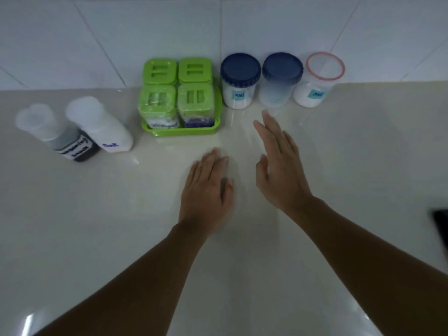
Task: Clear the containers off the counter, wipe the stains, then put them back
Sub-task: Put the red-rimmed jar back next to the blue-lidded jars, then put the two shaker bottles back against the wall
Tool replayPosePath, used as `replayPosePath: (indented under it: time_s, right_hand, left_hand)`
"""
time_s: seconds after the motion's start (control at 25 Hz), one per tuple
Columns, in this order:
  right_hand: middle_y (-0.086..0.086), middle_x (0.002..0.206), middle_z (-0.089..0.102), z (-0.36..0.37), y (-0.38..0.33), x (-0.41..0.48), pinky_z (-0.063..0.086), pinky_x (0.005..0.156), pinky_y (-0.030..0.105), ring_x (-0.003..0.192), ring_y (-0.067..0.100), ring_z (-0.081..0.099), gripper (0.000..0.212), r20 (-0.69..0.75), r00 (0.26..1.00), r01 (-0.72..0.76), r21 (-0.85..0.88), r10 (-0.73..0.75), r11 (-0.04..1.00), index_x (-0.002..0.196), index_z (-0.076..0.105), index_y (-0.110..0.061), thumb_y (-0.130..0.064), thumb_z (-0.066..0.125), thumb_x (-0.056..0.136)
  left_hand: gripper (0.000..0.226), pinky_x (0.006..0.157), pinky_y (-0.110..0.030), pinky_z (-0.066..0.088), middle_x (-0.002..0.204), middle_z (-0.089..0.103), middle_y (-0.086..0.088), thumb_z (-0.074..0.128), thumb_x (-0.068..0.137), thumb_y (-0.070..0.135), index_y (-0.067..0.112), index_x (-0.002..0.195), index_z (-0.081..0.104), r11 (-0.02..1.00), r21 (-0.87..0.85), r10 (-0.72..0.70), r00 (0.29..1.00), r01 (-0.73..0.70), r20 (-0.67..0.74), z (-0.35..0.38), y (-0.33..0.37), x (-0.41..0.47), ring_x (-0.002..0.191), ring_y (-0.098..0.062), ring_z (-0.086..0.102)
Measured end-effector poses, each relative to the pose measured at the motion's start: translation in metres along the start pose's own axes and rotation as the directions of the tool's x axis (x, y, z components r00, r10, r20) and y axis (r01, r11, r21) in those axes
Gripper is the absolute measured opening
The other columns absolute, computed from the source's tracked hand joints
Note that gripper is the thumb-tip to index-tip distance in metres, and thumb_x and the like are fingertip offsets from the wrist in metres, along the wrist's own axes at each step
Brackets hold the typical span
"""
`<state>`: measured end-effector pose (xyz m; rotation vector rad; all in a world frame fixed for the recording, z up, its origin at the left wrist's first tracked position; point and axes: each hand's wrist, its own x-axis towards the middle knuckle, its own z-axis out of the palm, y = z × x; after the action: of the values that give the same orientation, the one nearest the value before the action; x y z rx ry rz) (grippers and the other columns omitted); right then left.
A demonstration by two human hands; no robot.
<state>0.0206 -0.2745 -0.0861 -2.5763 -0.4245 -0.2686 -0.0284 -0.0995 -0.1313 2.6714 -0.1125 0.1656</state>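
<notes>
Along the back of the pale counter (97, 226) stand a dark-filled bottle (58, 134), a white salt bottle (101, 124), a green tray (181, 130) holding several green-lidded jars, two blue-lidded jars (240, 80) (281, 78) and a red-rimmed jar (320, 78). My left hand (206, 190) lies flat over the counter in the middle, fingers together, holding nothing. My right hand (278, 163) hovers beside it with fingers stretched toward the blue-lidded jars, apart from them and empty.
A white tiled wall (218, 32) rises right behind the containers. A dark object (440, 226) shows at the right edge of the counter.
</notes>
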Motion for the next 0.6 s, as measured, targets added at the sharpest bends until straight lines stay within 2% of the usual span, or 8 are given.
replayPosePath:
  time_s: [0.16,0.28,0.36,0.48,0.6]
  right_hand:
    - [0.007,0.168,0.02,0.02,-0.057,0.002,0.026,0.123,0.044,0.155,0.02,0.023,0.078,0.066,0.989,0.126,0.097,-0.133,0.987,0.155,0.033,-0.008,0.008,0.05,0.081]
    - [0.005,0.164,0.03,0.038,-0.102,0.01,0.036,0.119,0.037,0.15,0.017,0.033,0.071,0.097,0.98,0.15,0.211,-0.173,0.966,0.153,0.036,-0.01,0.004,0.049,0.085]
    - [0.003,0.155,0.042,0.05,-0.132,0.016,0.041,0.114,0.035,0.141,0.016,0.043,0.068,0.102,0.976,0.155,0.294,-0.192,0.943,0.151,0.041,-0.013,0.003,0.05,0.086]
    - [0.003,0.142,0.05,0.065,-0.172,0.028,0.044,0.106,0.033,0.128,0.016,0.051,0.064,0.124,0.974,0.135,0.353,-0.19,0.926,0.15,0.042,-0.015,-0.002,0.052,0.088]
    - [0.005,0.141,0.049,0.079,-0.202,0.044,0.043,0.106,0.034,0.129,0.017,0.048,0.067,0.152,0.974,0.109,0.348,-0.17,0.931,0.152,0.038,-0.014,-0.005,0.054,0.087]
  left_hand:
    - [0.051,0.124,-0.042,0.023,0.158,0.04,-0.009,0.05,0.093,0.026,0.012,0.142,0.051,0.994,0.035,-0.096,0.991,0.099,-0.091,-0.039,-0.06,-0.03,0.147,-0.026,0.034]
    - [0.051,0.119,-0.042,0.032,0.15,0.044,-0.014,0.046,0.09,0.026,0.007,0.136,0.054,0.949,-0.133,-0.308,0.934,0.286,-0.183,-0.07,-0.105,-0.049,0.14,-0.031,0.039]
    - [0.05,0.116,-0.041,0.036,0.145,0.043,-0.015,0.046,0.087,0.024,0.005,0.133,0.054,0.91,-0.247,-0.392,0.887,0.333,-0.246,-0.09,-0.129,-0.058,0.135,-0.03,0.042]
    - [0.053,0.113,-0.034,0.035,0.146,0.036,-0.016,0.05,0.089,0.014,0.004,0.14,0.041,0.863,-0.363,-0.469,0.827,0.353,-0.31,-0.113,-0.153,-0.056,0.134,-0.028,0.039]
    - [0.069,0.116,-0.02,0.02,0.158,0.02,-0.013,0.052,0.094,0.012,0.006,0.154,0.018,0.786,-0.482,-0.569,0.756,0.387,-0.323,-0.128,-0.169,-0.039,0.146,-0.021,0.025]
